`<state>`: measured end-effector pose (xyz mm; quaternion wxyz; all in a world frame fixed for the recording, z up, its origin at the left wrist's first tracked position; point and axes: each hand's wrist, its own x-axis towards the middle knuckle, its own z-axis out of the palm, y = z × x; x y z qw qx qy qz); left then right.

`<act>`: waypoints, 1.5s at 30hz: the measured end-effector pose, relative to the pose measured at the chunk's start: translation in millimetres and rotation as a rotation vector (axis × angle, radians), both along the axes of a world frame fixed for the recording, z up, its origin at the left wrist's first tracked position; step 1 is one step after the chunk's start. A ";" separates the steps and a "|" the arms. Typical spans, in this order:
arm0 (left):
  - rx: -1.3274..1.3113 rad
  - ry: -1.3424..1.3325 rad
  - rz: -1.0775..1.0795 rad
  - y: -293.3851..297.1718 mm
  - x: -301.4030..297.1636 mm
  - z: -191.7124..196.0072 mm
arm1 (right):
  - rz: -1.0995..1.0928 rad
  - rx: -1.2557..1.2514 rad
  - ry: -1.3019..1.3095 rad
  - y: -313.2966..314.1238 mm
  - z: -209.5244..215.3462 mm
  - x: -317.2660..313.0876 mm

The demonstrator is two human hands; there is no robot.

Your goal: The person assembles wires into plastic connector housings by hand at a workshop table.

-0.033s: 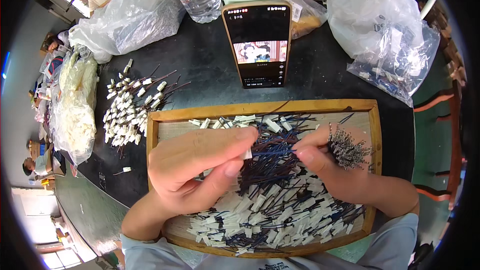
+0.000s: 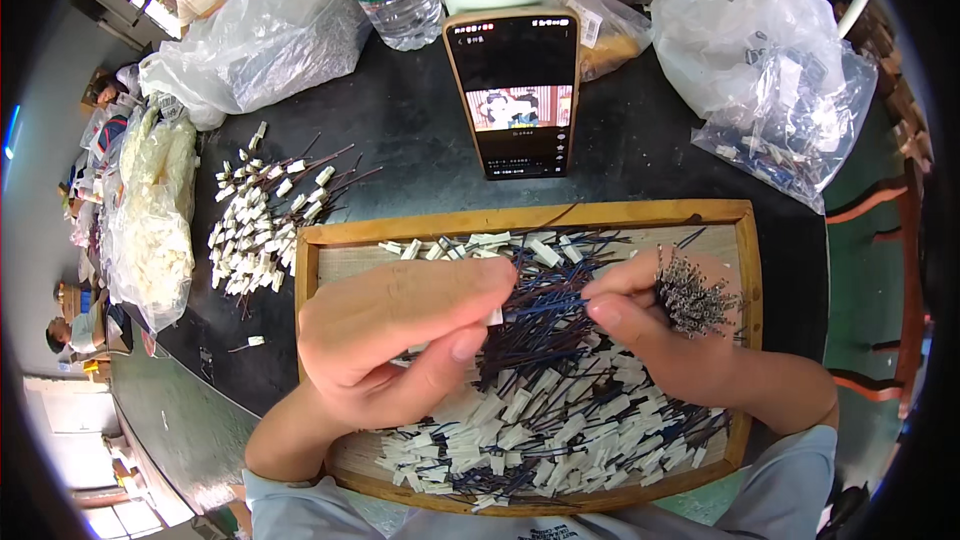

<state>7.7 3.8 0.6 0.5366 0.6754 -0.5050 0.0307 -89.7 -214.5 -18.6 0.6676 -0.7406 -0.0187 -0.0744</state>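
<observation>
Over a wooden-rimmed tray (image 2: 520, 215), my left hand (image 2: 400, 335) pinches a small white connector (image 2: 495, 317) between thumb and forefinger, which mostly cover it. A blue wire (image 2: 545, 306) runs from there towards the fingertips of my right hand (image 2: 665, 325). That hand is closed round a bundle of thin wires (image 2: 697, 298), their dark, silvery ends fanning out behind the fingers. Below both hands, many white connectors (image 2: 570, 435) with blue and dark wires lie heaped in the tray.
Left of the tray lies a loose pile of white connectors with brown wires (image 2: 255, 230). A phone (image 2: 515, 100) stands upright behind the tray, near a water bottle (image 2: 395, 0). Plastic bags (image 2: 265, 40) lie at the back left, with another bag (image 2: 770, 70) at the back right.
Both hands keep almost the same place and grip. Slightly less of the white connector shows at the left fingertips. The picture on the phone screen has changed a little.
</observation>
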 end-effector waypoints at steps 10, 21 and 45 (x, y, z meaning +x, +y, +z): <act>0.100 -0.184 -0.097 9.1 3.5 22.3 | -0.003 0.132 0.051 -2.9 14.9 -7.5; 0.219 -0.836 -0.088 -55.7 -45.3 29.0 | 0.611 -0.503 0.115 -2.3 29.1 -10.1; -0.007 -1.069 0.075 -76.4 -9.3 34.3 | 0.144 0.762 0.511 4.8 13.3 -4.9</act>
